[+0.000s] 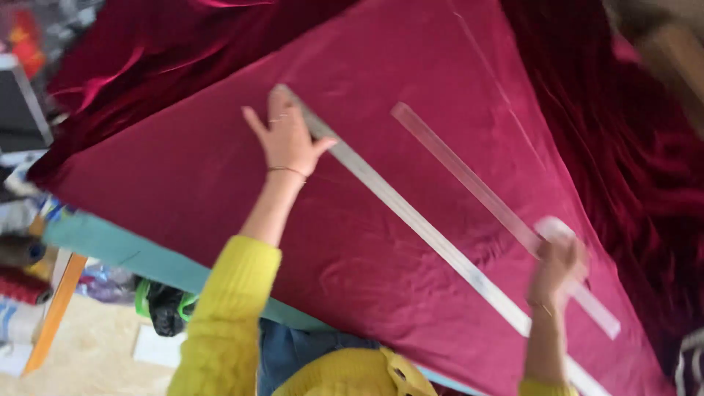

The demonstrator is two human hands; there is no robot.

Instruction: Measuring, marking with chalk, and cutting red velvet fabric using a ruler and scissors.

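No packages, labels, signs, screens.

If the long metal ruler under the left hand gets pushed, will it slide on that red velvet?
The metal ruler probably stays stiff; it lies straight. It likely drags rather than glides on the red velvet. The left hand pins only one end, so the far end may pivot.
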